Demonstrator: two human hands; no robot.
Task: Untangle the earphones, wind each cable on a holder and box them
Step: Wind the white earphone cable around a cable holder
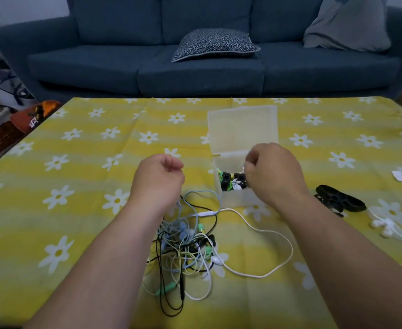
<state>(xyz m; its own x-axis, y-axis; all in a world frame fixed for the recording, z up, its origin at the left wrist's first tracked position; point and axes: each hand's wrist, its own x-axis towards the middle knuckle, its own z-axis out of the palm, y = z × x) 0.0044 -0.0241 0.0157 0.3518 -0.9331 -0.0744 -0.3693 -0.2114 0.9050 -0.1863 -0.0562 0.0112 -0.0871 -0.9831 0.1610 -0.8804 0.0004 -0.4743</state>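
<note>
Two hands: L hand point(158, 179) loosely curled, nothing seen held, above tangled earphones point(188, 245); R hand point(273, 174) curled at open box point(236, 200), grip unclear.

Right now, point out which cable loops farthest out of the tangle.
The white cable: it swings wide right of the tangle; the others stay bunched.

We look down on a dimly lit room under soft, flat light with a cool cast; the yellow surface point(81, 167) is the brightest patch. Only faint, diffuse shadows sit beneath the forearms point(114, 245) and beside the box point(242, 124). The wide lens bows the surface's edges and the sofa point(124, 67). The right hand point(274, 173) smears slightly at its fingers point(252, 160); the corners go soft.
</note>
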